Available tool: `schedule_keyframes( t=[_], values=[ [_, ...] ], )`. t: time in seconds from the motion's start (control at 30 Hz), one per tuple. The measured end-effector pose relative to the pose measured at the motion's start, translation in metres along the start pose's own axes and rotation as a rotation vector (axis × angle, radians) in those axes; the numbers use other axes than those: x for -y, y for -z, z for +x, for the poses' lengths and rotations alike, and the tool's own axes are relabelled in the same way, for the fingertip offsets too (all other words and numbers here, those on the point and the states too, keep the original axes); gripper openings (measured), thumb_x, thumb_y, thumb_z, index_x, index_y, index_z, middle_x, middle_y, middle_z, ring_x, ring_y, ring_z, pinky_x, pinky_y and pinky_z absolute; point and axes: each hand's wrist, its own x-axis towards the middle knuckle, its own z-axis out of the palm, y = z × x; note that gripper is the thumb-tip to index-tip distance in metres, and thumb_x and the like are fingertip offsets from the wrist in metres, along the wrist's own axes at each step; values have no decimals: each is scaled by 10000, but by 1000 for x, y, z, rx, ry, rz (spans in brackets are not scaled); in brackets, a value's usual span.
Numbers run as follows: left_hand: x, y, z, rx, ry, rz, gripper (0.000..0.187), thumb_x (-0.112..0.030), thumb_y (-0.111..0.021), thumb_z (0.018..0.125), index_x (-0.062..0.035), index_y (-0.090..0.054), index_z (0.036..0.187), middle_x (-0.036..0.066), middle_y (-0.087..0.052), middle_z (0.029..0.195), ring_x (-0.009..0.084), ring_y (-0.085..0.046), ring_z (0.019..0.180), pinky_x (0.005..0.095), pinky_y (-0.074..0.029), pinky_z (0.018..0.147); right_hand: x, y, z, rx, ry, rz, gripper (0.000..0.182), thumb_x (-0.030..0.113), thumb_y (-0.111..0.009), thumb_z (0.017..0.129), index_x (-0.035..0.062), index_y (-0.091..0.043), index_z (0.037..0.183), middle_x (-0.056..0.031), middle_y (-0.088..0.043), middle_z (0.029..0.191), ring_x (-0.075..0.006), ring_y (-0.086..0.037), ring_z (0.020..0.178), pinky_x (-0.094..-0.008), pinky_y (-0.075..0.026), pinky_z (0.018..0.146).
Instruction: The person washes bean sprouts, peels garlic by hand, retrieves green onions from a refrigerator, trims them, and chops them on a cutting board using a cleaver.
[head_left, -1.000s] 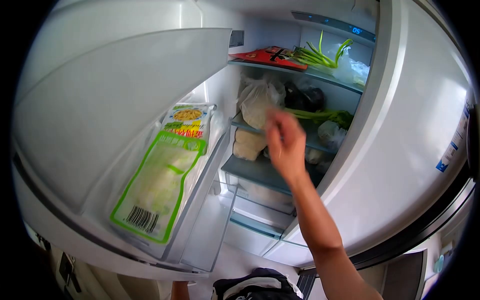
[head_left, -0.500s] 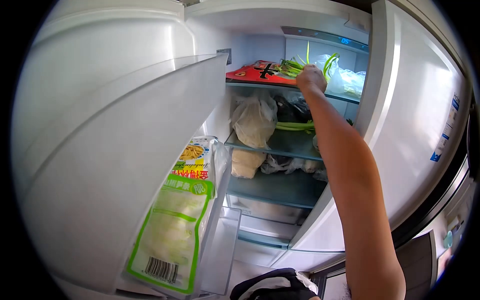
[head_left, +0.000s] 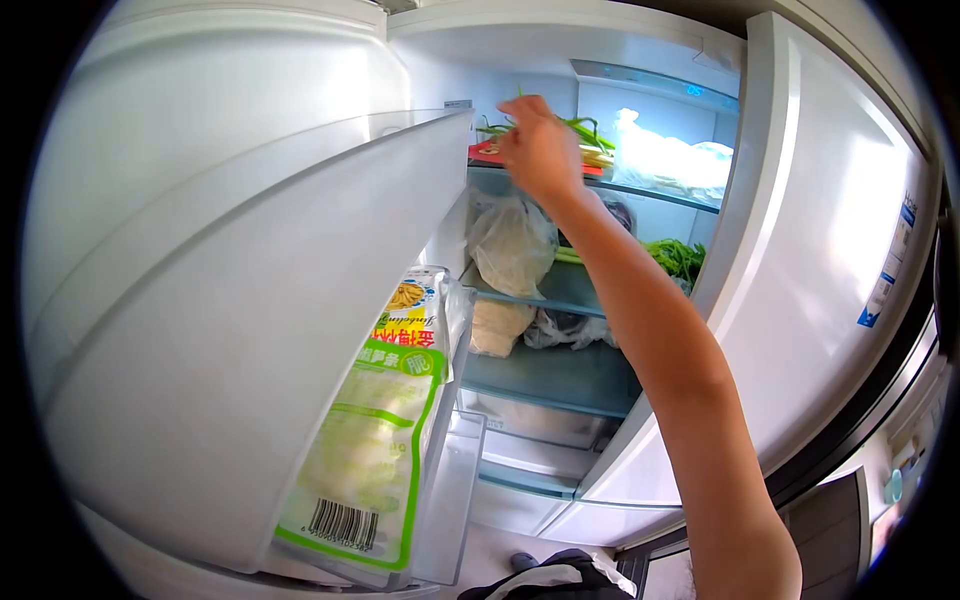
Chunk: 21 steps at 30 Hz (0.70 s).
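Observation:
My right hand (head_left: 543, 150) reaches into the fridge at the top shelf, its fingers bent around a bunch of green onions (head_left: 597, 140). Green leaves stick out on both sides of the hand, and the fingertips are partly hidden. Beneath the bunch lies a red package (head_left: 486, 152), mostly covered by the hand. On the same shelf, to the right, sits a white plastic bag (head_left: 672, 160). My left hand is out of view.
The open fridge door (head_left: 230, 300) fills the left side, its rack holding a green-edged food pack (head_left: 362, 455). Lower shelves carry a tied plastic bag (head_left: 512, 245), leafy greens (head_left: 675, 260) and a beige block (head_left: 498, 328). Another closed door (head_left: 830, 230) stands at right.
My right hand has moved left along the top shelf, and the green onions have shifted left with it over the red package. Leafy greens on the shelf below have come into view.

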Motion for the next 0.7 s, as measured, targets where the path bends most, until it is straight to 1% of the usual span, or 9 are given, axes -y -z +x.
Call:
schedule_keyframes(
  t=[0.1,0.17,0.27,0.33,0.47,0.57,0.6,0.63,0.7],
  values=[
    [5,3,-3,-9,-4,27,398,-339,-565,930,-77,-601,1227,147,-634,1145,284,-607,1050,419,-474,945,-13,24,4,30,-277,-183,107,133,-604,833,94,-703,831,-133,-708,917,-360,-687,837,-458,-543,739],
    [7,1,-4,-18,-2,35,396,-340,-569,927,-76,-606,1220,147,-638,1136,283,-610,1042,416,-475,941,-39,28,8,218,-346,-364,126,140,-623,820,104,-729,876,-123,-714,922,-339,-696,882,-448,-543,759],
    [11,2,-6,-32,1,50,394,-341,-576,921,-75,-614,1209,148,-643,1124,280,-613,1031,412,-478,934,-63,27,19,283,-282,-449,167,137,-627,827,116,-739,948,-116,-719,1008,-334,-692,950,-440,-550,783],
    [14,3,-8,-43,5,60,392,-341,-580,917,-75,-619,1202,148,-646,1115,278,-616,1024,409,-480,929,-66,25,28,505,-177,-627,222,143,-634,832,121,-736,1028,-116,-714,1084,-328,-683,1026,-420,-558,820],
    [19,5,-11,-66,10,83,389,-343,-588,909,-74,-629,1188,150,-653,1099,275,-621,1010,403,-484,920,-66,28,48,690,-308,-693,280,184,-636,854,122,-730,1110,-139,-702,1130,-300,-681,1069,-381,-559,861],
    [26,8,-16,-87,20,97,387,-343,-595,904,-73,-637,1178,150,-658,1086,273,-625,999,399,-487,913,-69,28,56,868,-240,-778,281,186,-618,864,131,-733,1115,-138,-705,1131,-295,-683,1064,-379,-559,859],
    [29,9,-17,-95,23,101,386,-344,-597,902,-73,-639,1174,151,-660,1082,272,-626,995,397,-488,911,-71,26,52,752,-168,-762,246,165,-673,801,84,-752,1019,-157,-717,1066,-319,-695,1002,-402,-560,831],
    [32,10,-19,-101,27,107,385,-344,-599,900,-73,-642,1170,151,-661,1078,271,-627,992,396,-489,909,-75,25,53,755,-165,-756,246,165,-673,801,84,-752,1019,-157,-717,1066,-319,-695,1002,-402,-560,831],
    [38,13,-23,-116,32,118,384,-344,-603,896,-72,-647,1163,151,-665,1069,269,-630,984,393,-491,904,-83,23,56,963,-111,-761,274,172,-598,872,105,-730,1102,-149,-711,1112,-292,-682,1065,-388,-556,863]
  ],
)
